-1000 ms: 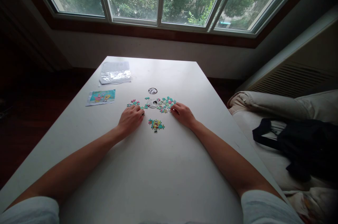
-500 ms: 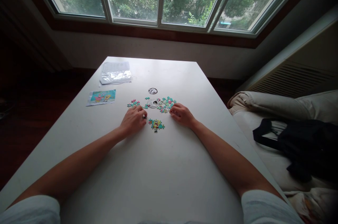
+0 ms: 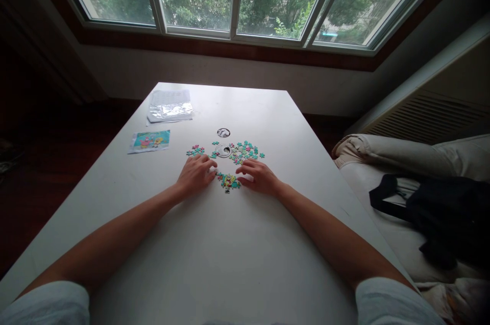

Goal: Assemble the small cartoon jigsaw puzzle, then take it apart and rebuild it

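Observation:
A partly joined jigsaw puzzle (image 3: 228,181) in yellow, teal and red lies on the white table between my hands. My left hand (image 3: 196,174) rests at its left edge, fingers bent and apart, with no piece visible in them. On the other side, my right hand (image 3: 259,177) reaches to the puzzle's right edge, its thumb and fingers apart around that side. Loose jigsaw pieces (image 3: 247,151) are spread beyond my right hand. A smaller group of pieces (image 3: 196,150) lies just past my left hand.
A round clear-and-white disc (image 3: 222,150) lies among the pieces, with a dark-rimmed round item (image 3: 223,132) behind it. To the left are a colourful picture sheet (image 3: 150,140) and papers with a plastic sleeve (image 3: 170,106). A dark bag (image 3: 440,207) lies on the pale seat at right.
My right hand has moved left from the loose pieces to the joined puzzle. My left hand's fingers have loosened and shifted slightly toward the puzzle.

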`<state>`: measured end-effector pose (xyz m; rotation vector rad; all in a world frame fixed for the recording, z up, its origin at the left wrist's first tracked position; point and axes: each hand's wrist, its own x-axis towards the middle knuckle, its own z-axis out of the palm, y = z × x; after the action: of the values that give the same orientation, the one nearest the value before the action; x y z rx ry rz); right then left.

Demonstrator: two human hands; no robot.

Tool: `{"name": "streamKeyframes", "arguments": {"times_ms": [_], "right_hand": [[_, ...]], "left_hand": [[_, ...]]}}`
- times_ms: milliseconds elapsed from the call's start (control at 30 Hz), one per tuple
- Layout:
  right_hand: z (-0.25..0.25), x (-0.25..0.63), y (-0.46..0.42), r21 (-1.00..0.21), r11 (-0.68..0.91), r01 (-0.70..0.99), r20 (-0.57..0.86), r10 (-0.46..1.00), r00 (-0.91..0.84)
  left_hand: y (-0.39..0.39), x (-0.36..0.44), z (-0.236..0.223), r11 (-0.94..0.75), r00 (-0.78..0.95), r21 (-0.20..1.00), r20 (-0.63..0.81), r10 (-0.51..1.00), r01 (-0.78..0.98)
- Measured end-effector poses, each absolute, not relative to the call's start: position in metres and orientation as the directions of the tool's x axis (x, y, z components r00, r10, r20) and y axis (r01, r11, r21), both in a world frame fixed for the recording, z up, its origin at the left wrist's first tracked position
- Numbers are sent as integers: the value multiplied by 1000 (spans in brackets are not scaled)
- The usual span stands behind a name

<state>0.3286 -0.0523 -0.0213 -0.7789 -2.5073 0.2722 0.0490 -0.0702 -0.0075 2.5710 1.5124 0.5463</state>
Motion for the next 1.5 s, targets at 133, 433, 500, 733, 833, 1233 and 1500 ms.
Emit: {"name": "streamKeyframes", "arguments": {"times_ms": [133,433,500,733,833,1233,1500], "right_hand": [[-20,320,-60,-255,853,455,311,518,-797],[-28,323,-51,-234,765,601,290,645,-707],[-29,322,-51,-229,751,620,282,661,-696],[-34,317,-49,-226,675,702,289,735,-614],[-35,317,-48,-251,637,729,297,768,-568],[-37,319,-47,-263,626,735,294,777,-557],[-38,319,-47,-267,632,727,304,771,-559]], "left_hand": [[-68,44,-2,-519,465,274,239,852,810],[-68,45,-9,-512,459,297,232,857,806],[-68,46,-10,-503,451,316,227,863,804],[-69,52,-12,-477,442,384,182,879,791],[-69,55,-12,-470,439,391,173,882,791],[-79,65,-10,-499,457,341,200,867,797],[-76,69,-10,-483,451,369,175,875,794]]}}
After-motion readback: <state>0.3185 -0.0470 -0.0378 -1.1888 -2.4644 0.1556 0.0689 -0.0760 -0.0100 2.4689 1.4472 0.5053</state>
